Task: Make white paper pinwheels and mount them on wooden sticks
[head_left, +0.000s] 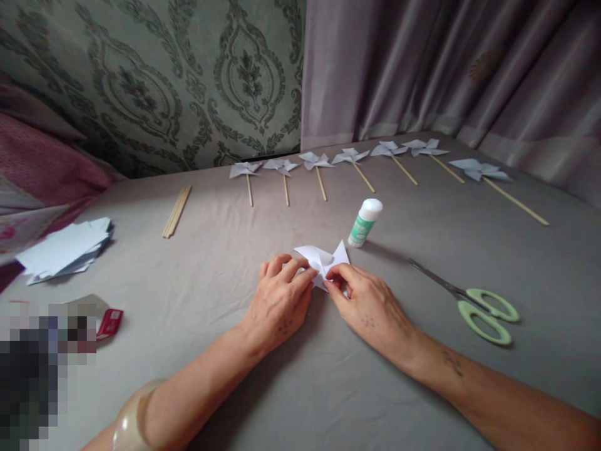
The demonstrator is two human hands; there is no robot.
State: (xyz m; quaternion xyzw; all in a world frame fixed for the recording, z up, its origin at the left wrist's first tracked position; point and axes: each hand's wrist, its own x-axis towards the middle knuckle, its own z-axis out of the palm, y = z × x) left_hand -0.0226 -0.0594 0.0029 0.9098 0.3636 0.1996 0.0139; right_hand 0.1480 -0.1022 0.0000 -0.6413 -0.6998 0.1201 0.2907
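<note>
A white paper pinwheel (320, 255) without a stick lies on the grey cloth between my hands, its blades partly folded. My left hand (284, 294) rests at its left side, fingers bent and pressing on the middle. From the right, my right hand (364, 297) pinches a part of the paper near the centre; the fingers hide some of the lower blades. Just beyond my right hand stands a glue stick (364, 223) with a white cap and green label. Scissors (486, 313) with light green handles lie to the right.
Several finished pinwheels (317, 161) on wooden sticks lie in a row along the back. Loose wooden sticks (177, 212) and a stack of white paper (66, 247) are on the left. Nearer on the left is a red item (109, 323), beside a blurred patch. Curtains (399, 69) hang behind.
</note>
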